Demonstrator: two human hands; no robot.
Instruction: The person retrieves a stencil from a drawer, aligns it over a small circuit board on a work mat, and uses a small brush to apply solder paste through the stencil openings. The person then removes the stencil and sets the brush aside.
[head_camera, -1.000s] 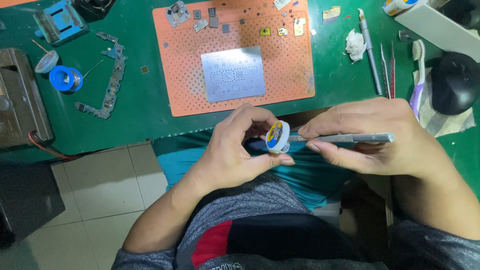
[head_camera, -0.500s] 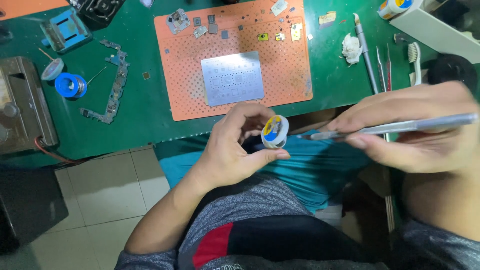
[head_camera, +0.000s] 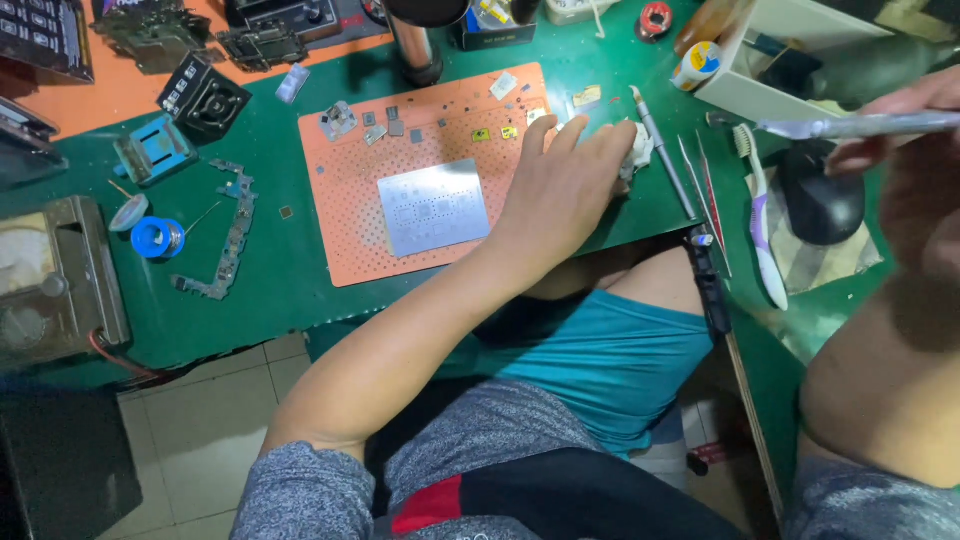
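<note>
Silver tweezers (head_camera: 860, 125) within right hand (head_camera: 900, 120) grip, tips leftward

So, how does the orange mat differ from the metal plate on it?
The orange mat is large, dotted with holes and carries small chips; the metal plate is much smaller, silver-grey, and nothing lies on it. The left hand covers the mat's right edge, not the plate. Both lie flat and are rectangular.

The left hand (head_camera: 565, 185) was moved from the lap onto the counter (head_camera: 280, 290) beside white tissue (head_camera: 640, 150); the tweezers (head_camera: 860, 124) were raised by the right hand (head_camera: 900, 115).
</note>
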